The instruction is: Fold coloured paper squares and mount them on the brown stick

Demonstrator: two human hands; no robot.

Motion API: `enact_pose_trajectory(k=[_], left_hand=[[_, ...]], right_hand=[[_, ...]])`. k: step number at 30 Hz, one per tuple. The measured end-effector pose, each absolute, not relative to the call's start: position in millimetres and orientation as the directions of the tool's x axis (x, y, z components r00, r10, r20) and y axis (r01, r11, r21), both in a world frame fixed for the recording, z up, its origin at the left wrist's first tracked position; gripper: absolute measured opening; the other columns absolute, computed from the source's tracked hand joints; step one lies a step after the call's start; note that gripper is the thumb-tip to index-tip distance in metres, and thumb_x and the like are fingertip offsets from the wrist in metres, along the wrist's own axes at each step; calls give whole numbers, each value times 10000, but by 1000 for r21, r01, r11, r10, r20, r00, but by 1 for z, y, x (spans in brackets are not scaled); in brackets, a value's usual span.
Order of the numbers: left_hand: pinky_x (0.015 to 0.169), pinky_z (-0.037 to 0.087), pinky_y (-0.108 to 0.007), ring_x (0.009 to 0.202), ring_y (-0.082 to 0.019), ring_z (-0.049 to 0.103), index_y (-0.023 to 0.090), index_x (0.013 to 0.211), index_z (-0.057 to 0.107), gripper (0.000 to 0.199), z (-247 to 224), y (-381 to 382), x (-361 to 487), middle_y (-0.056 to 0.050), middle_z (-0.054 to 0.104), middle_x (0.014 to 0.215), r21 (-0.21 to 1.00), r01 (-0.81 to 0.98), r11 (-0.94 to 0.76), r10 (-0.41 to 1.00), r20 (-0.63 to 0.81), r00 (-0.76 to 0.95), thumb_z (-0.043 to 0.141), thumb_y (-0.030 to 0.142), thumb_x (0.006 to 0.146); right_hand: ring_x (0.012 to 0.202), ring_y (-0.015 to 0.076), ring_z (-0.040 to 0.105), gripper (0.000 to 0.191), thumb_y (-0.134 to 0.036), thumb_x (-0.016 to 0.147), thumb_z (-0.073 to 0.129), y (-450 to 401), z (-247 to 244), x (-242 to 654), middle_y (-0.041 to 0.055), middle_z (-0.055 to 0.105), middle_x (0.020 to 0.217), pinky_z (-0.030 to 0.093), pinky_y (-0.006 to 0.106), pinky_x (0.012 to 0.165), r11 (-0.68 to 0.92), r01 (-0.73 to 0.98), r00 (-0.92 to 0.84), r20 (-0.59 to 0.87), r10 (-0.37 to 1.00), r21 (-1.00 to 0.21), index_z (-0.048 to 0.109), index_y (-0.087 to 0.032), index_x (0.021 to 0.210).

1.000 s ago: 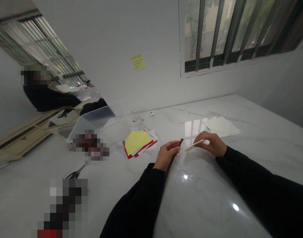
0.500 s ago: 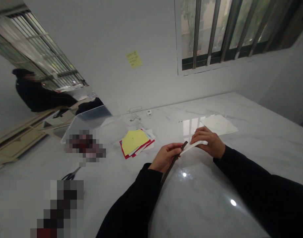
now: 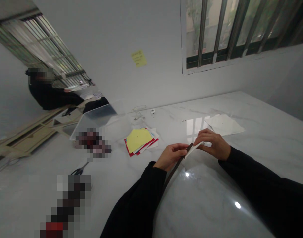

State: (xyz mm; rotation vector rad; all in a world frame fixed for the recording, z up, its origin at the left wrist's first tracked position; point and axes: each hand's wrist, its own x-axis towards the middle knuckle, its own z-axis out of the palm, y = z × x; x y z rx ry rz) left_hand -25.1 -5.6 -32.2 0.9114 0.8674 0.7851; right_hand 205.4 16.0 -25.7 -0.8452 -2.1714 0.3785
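My left hand point(image 3: 171, 156) is closed, its thumb and fingers pinching a long, thin dark brown strip point(image 3: 174, 169) near the upper end. The strip's lower part runs down along my left sleeve. A narrow white piece, which looks like folded paper point(image 3: 192, 150), meets the strip near my left fingertips. My right hand point(image 3: 214, 144) grips that white piece from the right, thumb below and fingers above. Whether the two pieces are joined I cannot tell. Both hands are just above the white marbled table point(image 3: 203, 195).
Left of my hands lies a stack of yellow, red and white paper point(image 3: 139, 140). White sheets point(image 3: 225, 125) lie behind my right hand. Scissors point(image 3: 78, 171), blurred-out items, a clear plastic bin point(image 3: 94, 114) and a white cube with a cable point(image 3: 152, 111) are farther left. A person point(image 3: 50, 94) sits beyond.
The whole view has shifted slightly, so things appear farther right. The white piece now shows more of its flat side, and my right fingers sit closer to the brown strip's end.
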Motion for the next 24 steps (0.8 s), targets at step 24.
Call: enact_pose_trajectory(k=[24], left_hand=[[571, 369, -215, 643, -91, 549, 148, 1110, 709, 471, -43, -6, -32, -73, 683, 883, 960, -22, 279, 863, -241, 443, 773, 354, 691]], right_hand=[[907, 259, 680, 338, -532, 816, 639, 11, -36, 206, 49, 724, 983, 522, 377, 821, 503, 531, -385, 334, 860, -682, 698, -239, 974]])
